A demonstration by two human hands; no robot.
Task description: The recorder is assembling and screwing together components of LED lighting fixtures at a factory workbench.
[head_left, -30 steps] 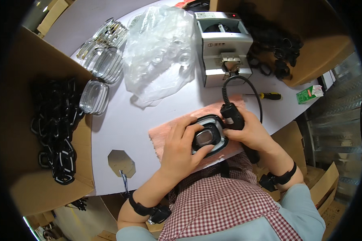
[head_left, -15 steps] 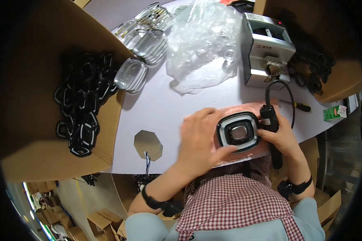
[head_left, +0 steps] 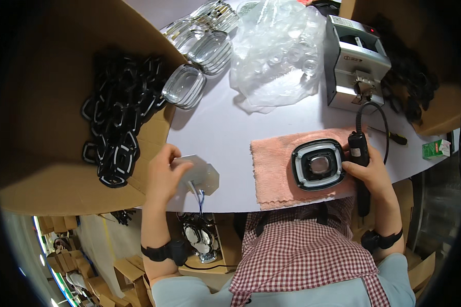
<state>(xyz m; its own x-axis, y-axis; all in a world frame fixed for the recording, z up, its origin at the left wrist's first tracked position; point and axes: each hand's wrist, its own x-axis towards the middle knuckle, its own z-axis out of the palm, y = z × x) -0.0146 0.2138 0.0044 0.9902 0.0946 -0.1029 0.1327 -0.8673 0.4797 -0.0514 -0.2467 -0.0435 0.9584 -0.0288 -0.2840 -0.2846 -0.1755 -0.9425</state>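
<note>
The left hand (head_left: 164,171) closes its fingers on a flat grey hexagonal plate (head_left: 202,174) at the near edge of the white counter (head_left: 225,133), thin wires hanging below it. The right hand (head_left: 371,171) grips a black corded screwdriver (head_left: 359,153), just beside a black rounded-square frame (head_left: 318,165) lying on a pink cloth (head_left: 271,169). The cardboard box (head_left: 46,102) on the left holds a heap of black frames (head_left: 118,128). A clear plastic bag (head_left: 276,51) holds small clear lenses; clear covers (head_left: 184,86) are stacked beside it.

Frame (head_left: 318,165) on towel (head_left: 271,169); plate (head_left: 202,173) left; machine (head_left: 354,61) behind.
</note>
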